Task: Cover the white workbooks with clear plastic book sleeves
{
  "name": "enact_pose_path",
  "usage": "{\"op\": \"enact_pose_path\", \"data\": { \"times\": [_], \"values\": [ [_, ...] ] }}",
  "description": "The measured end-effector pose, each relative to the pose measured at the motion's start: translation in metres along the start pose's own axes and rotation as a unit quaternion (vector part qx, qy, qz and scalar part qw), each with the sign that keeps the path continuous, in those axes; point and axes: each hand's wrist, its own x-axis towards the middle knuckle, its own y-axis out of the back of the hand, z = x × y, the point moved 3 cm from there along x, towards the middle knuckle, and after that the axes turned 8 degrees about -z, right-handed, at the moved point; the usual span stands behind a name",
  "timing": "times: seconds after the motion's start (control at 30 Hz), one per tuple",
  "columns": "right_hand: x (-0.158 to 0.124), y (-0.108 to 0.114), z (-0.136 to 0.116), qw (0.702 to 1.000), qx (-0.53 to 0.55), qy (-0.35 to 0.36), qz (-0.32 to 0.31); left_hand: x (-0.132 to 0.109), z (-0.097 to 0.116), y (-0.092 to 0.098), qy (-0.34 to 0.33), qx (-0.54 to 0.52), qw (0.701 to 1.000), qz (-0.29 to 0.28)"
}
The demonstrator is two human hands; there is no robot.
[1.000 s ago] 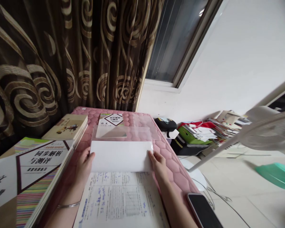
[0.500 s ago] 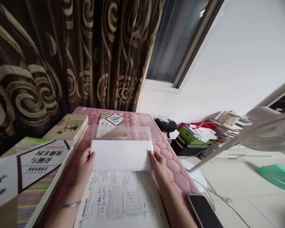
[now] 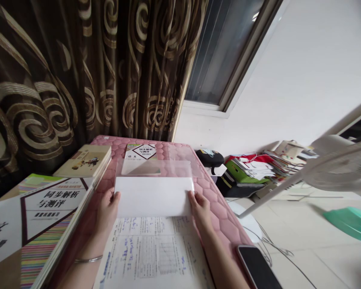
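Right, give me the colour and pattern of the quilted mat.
The mat is pink with honeycomb hexagons; best seen in the head view.

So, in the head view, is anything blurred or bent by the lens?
Head view: the window frame leans from wide-angle distortion; the fan guard at the right edge looks soft, out of focus; the white sheet is nearly washed out.

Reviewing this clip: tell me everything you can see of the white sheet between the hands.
The white paper sheet is a plain, wide rectangle, unmarked on the visible side, lying flat. The left hand and right hand grip its short ends. Its far edge meets a clear plastic sleeve, possibly inside it; its near edge borders a printed worksheet.
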Motion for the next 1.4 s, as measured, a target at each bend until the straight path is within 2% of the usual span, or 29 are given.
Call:
{"op": "enact_pose_path", "data": {
  "times": [0.13, 0.4, 0.73, 1.03, 1.27, 1.4],
  "values": [
    [-0.003, -0.001, -0.002, 0.998, 0.045, -0.022, -0.025, 0.002, -0.004, 0.000, -0.004, -0.021, 1.000, -0.002],
    [0.002, 0.000, 0.004, 1.000, -0.010, 0.018, 0.005, 0.000, 0.004, 0.001, -0.012, -0.006, 1.000, 0.028],
    [0.002, 0.001, 0.009, 1.000, 0.020, -0.003, -0.002, -0.005, 0.012, 0.002, 0.002, -0.042, 0.999, -0.001],
    [0.002, 0.000, 0.006, 0.998, -0.052, 0.009, 0.038, 0.003, -0.003, 0.000, -0.006, -0.028, 1.000, 0.004],
    [-0.002, -0.003, 0.003, 0.998, 0.064, -0.009, -0.023, 0.002, 0.001, 0.002, -0.020, 0.011, 1.000, 0.007],
    [-0.003, -0.004, 0.001, 0.996, 0.083, -0.024, -0.021, 0.004, -0.002, 0.001, -0.026, 0.011, 1.000, 0.014]
  ]
}}
